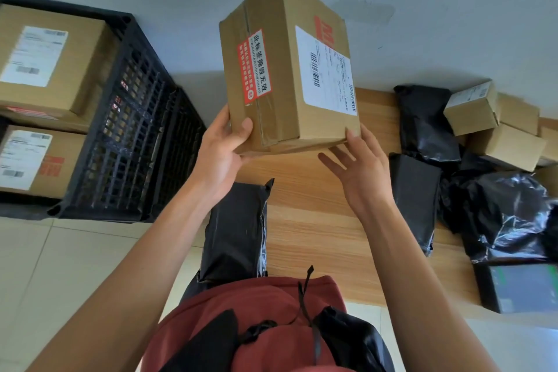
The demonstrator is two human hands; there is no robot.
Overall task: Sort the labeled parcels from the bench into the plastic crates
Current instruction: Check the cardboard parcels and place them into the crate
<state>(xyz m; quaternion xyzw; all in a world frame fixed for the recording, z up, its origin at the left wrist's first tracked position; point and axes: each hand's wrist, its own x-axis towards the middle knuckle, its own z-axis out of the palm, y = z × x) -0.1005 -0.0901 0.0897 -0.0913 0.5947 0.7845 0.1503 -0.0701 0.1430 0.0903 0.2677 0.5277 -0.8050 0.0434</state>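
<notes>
**Cardboard parcel lifted over the desk, crate waiting at the left**

At the far left, a black plastic crate (126, 118) stood on the floor against the wall, already holding two labeled cardboard boxes (45, 63). Just right of it, the left hand (222, 145) gripped the near lower corner of a brown cardboard parcel (287, 69), thumb curled onto the taped face beside the red sticker (255, 66), the other fingers hidden underneath. The parcel was held up above the wooden desk (317, 220), tilted, its white shipping label (327, 72) facing the camera. The right hand (359, 166) had its fingers spread and fairly straight, only the tips touching the parcel's lower right edge, more a steadying prop than a grip.

The carton looked stiff and square-edged, probably light to moderate in weight since one hand bore most of it. Its taped seam could be slick, so bare cardboard at opposite lower corners seemed the safer hold. Farther right, black poly bags (422, 121) and small cartons (471, 109) lay heaped on the desk; the bags would likely be soft and slippery.
</notes>
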